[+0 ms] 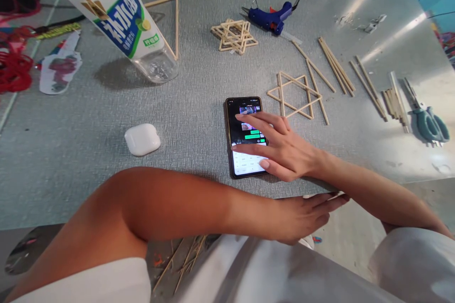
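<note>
A smartphone (pixel 234 128) lies flat on the grey table, its lit screen showing a chat and a keyboard. Over its right half spreads my right hand (pixel 284 144), fingers apart, with fingertips on or just above the screen. My left forearm crosses in front of me, and my left hand (pixel 305 218) lies at the table's front edge beneath my right forearm. Its fingers stretch out to the right and hold nothing visible. Just beyond my right hand is a flat six-pointed star of thin wooden sticks (pixel 280 97). A layered stick star (pixel 234 36) sits farther back.
A clear plastic bottle (pixel 152 64) stands at the left, near a white earbud case (pixel 142 139). Behind the stars lies a blue glue gun (pixel 268 18). Loose sticks (pixel 336 66) and teal-handled scissors (pixel 428 123) lie at the right. Red cord (pixel 14 66) is piled far left.
</note>
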Demonstrator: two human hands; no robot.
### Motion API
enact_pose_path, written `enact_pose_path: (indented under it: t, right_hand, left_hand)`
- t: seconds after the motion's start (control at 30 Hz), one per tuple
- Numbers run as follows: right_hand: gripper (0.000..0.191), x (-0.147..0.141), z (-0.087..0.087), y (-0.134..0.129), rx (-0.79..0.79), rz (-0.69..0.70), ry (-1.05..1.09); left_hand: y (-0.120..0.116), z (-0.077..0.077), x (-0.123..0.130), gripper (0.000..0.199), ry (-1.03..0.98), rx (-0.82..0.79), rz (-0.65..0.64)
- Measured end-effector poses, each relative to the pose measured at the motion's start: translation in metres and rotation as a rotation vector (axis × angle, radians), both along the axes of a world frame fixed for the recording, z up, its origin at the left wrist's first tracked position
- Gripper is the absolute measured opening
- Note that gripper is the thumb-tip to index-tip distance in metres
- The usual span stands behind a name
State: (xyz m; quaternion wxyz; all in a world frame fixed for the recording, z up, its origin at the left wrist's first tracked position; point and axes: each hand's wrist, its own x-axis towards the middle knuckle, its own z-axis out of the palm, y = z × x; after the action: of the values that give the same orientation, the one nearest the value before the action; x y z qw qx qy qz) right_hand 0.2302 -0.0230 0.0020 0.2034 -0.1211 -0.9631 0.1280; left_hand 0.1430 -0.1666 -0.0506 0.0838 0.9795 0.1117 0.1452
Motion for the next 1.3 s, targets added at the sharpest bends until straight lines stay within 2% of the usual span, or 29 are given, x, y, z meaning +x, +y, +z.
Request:
enact_pose_path:
  t: [0.13,0.27,0.37,0.53,0.73,1.0,1.23,1.3]
  right_hand:
    - [0.05,0.007,0.005,0.003,-0.025,0.026,0.138]
    - [0.055,0.014,0.007,0.004,-0.101,-0.008,0.279]
    - [0.055,0.014,0.006,0.004,-0.096,-0.015,0.246]
    - [0.049,0.011,0.005,0.005,-0.06,0.009,0.162]
    - [0.053,0.006,0.006,0.005,-0.019,0.013,0.181]
    - [0.051,-0.002,0.0,0.001,0.006,-0.004,0.0]
    - [0.05,0.009,0.003,0.006,-0.043,-0.088,0.221]
    - [0.05,0.011,0.003,0.007,-0.062,-0.097,0.212]
  left_hand:
    - [0.004,0.006,-0.002,0.058,0.018,-0.051,-0.023]
    - [0.007,0.015,-0.006,0.057,0.024,-0.052,-0.028]
    - [0.008,0.017,-0.007,0.059,0.046,-0.034,-0.027]
    - [0.006,0.011,-0.004,0.057,0.024,-0.079,-0.039]
    - [0.003,0.007,-0.004,0.052,0.01,-0.039,-0.023]
    - [0.005,0.005,-0.002,0.051,-0.006,-0.048,-0.026]
    - [0.007,0.012,-0.005,0.051,0.016,-0.049,-0.03]
    - [0.006,0.011,-0.005,0.052,0.014,-0.054,-0.031]
